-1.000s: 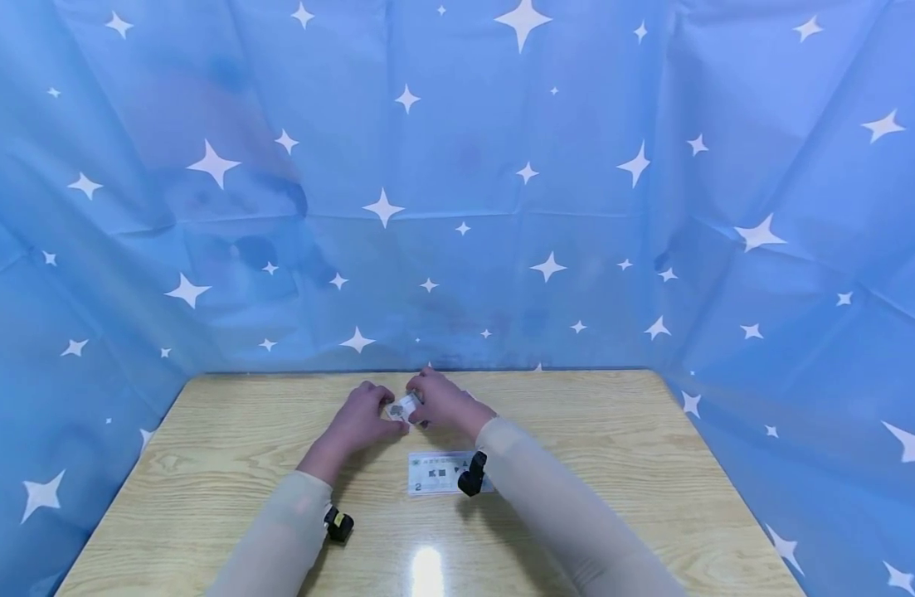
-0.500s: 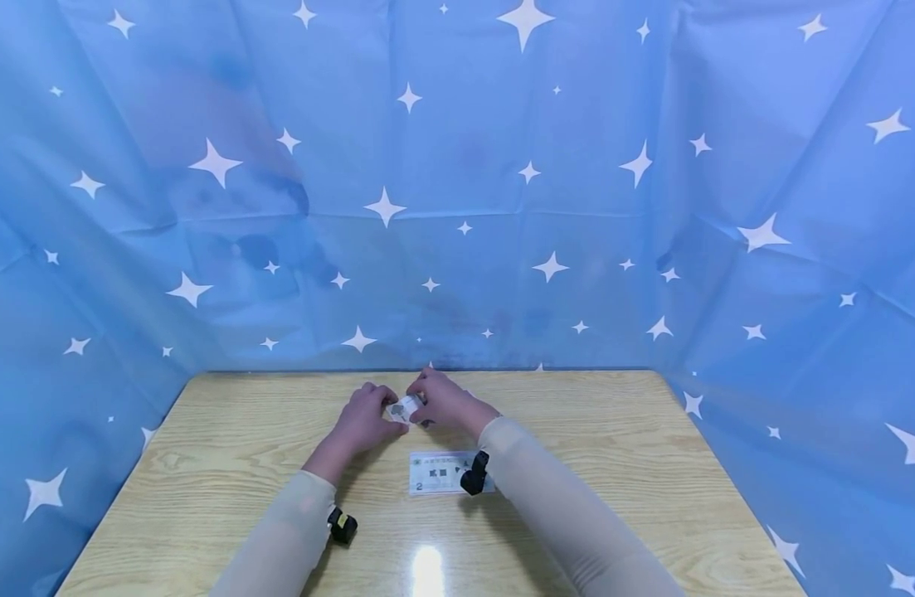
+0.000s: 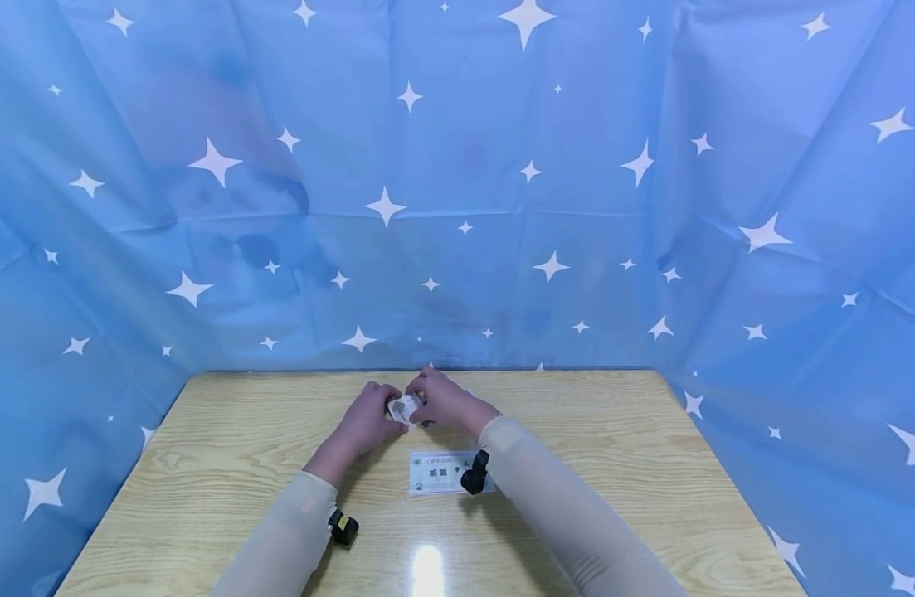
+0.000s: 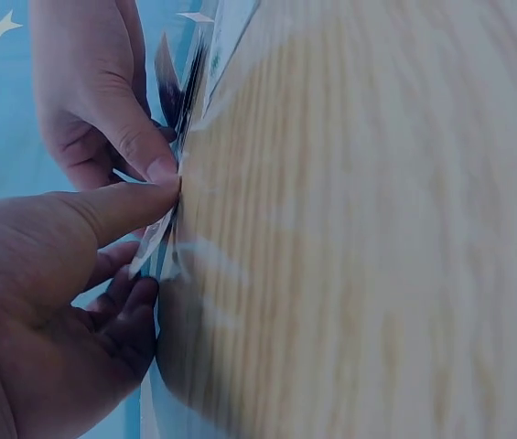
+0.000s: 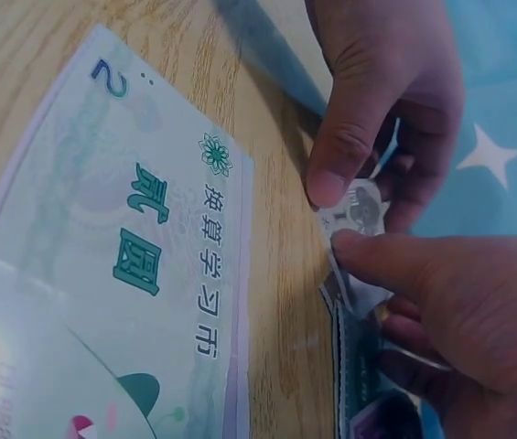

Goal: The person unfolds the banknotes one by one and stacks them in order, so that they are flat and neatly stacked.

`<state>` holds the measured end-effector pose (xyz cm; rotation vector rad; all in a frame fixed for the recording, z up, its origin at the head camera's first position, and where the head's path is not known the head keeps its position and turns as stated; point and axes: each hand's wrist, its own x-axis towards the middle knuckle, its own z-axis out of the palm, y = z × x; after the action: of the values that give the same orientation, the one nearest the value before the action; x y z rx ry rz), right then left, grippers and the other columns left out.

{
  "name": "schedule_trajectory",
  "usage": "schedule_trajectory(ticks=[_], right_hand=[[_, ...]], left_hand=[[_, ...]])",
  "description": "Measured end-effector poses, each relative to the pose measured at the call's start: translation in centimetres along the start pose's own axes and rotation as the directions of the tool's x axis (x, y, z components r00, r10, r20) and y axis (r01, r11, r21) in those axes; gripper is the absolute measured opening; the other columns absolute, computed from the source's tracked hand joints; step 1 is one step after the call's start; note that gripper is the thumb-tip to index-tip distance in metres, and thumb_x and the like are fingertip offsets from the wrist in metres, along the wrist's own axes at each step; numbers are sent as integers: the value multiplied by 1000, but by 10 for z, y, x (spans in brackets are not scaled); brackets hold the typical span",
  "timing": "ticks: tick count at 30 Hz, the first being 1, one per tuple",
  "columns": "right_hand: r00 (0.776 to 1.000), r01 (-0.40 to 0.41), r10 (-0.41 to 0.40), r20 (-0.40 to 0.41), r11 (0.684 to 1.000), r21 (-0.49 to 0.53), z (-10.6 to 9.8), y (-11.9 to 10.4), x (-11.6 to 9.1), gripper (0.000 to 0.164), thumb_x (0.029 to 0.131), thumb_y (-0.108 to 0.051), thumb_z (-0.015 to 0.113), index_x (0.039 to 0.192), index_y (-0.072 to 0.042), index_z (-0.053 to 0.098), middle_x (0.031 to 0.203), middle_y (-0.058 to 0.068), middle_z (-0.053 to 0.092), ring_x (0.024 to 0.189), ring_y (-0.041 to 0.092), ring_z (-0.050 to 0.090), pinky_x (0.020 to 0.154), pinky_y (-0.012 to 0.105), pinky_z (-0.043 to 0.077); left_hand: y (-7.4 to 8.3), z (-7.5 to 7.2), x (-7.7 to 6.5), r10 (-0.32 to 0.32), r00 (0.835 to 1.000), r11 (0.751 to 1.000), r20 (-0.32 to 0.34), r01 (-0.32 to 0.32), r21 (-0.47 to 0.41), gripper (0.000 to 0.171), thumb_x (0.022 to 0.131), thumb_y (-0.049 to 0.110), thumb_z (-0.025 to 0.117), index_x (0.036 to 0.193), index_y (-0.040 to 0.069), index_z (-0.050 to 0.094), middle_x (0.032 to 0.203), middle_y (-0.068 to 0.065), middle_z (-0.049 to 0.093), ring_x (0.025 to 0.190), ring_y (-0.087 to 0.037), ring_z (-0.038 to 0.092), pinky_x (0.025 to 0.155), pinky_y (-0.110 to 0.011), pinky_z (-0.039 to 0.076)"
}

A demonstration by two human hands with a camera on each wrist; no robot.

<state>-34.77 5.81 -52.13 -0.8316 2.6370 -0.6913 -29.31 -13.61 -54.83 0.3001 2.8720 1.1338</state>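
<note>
Both hands pinch a small whitish piece of paper with grey print [image 5: 364, 203] near the back of the table. In the head view, my left hand [image 3: 366, 419] has its left edge between thumb and fingers. My right hand [image 3: 450, 404] grips the other side, its thumb lying across the printed face in the right wrist view. Under the right fingers there is a dark, green-and-purple flat item [image 5: 354, 370], mostly hidden. Closer to me lies a play banknote [image 3: 435, 484] marked 2, partly covered by the right wrist's camera.
The wood-grain table [image 3: 614, 464] ends at a blue curtain [image 3: 457, 249] with white stars, just behind the hands. Black wrist cameras [image 3: 343, 527] sit on both sleeves. A bright light reflection shows on the table front.
The left fingers and the small paper have shifted very slightly, with the paper's face a little more squarely in view. Both hands keep their hold and the banknote stays in place.
</note>
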Motion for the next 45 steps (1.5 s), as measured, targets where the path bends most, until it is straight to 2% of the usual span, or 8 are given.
schedule_trajectory(ticks=[6,10,15,20,26,33,39,45], right_hand=[[1000,-3,3,-20,1000,28,0,0,0,37,96,-14,89,128,-9,72,127,7,62,121,27,62,102,39,55],[999,-12,18,-50,995,103,0,2,-1,34,96,-10,88,125,-8,71,119,5,67,110,23,65,96,38,57],[993,-25,43,-108,986,164,1,7,-2,24,101,-7,82,123,-11,73,108,2,70,97,16,64,87,37,57],[985,-6,35,-170,985,172,3,12,-2,12,107,-9,74,118,-15,75,105,-3,71,95,12,65,85,35,57],[976,28,32,-217,963,268,-4,10,-5,11,108,-11,73,116,-17,77,105,-5,71,98,13,67,86,35,59],[967,56,49,-250,916,396,-10,7,-10,13,108,-11,74,118,-17,78,106,-3,72,96,16,68,82,34,60],[963,76,39,-267,910,407,-13,6,-15,10,108,-14,74,117,-18,78,106,-3,72,95,16,68,81,33,60],[951,75,76,-299,883,464,-12,6,-27,6,107,-14,75,112,-15,77,104,-1,72,94,18,69,82,35,60]], left_hand=[[-1,2,1,12,1000,998,0,-12,-67,54,91,6,92,138,2,66,118,-13,54,94,-21,59,87,-42,56],[-4,2,3,19,1000,995,-5,-19,-101,53,91,3,91,137,4,66,117,-11,56,88,-19,57,78,-37,52],[-4,1,5,33,999,994,8,-32,-109,54,90,1,90,138,5,66,109,-7,65,86,-19,59,76,-37,52],[-4,0,5,9,1000,988,29,-5,-154,59,92,1,88,145,7,62,103,-4,66,85,-19,60,75,-38,53],[-7,-3,2,-19,1000,956,6,20,-292,62,92,1,86,148,5,58,101,-7,68,89,-20,65,79,-36,56],[-9,-5,-3,-68,998,899,13,67,-432,30,99,3,79,126,0,66,104,-9,71,90,-22,65,77,-33,56],[-6,-7,-7,-85,996,875,15,81,-476,17,102,7,77,117,1,71,104,-9,70,87,-23,63,71,-33,56],[2,-12,-10,-122,993,854,-10,99,-511,13,104,11,73,114,4,72,102,-9,69,87,-28,63,70,-36,56]])
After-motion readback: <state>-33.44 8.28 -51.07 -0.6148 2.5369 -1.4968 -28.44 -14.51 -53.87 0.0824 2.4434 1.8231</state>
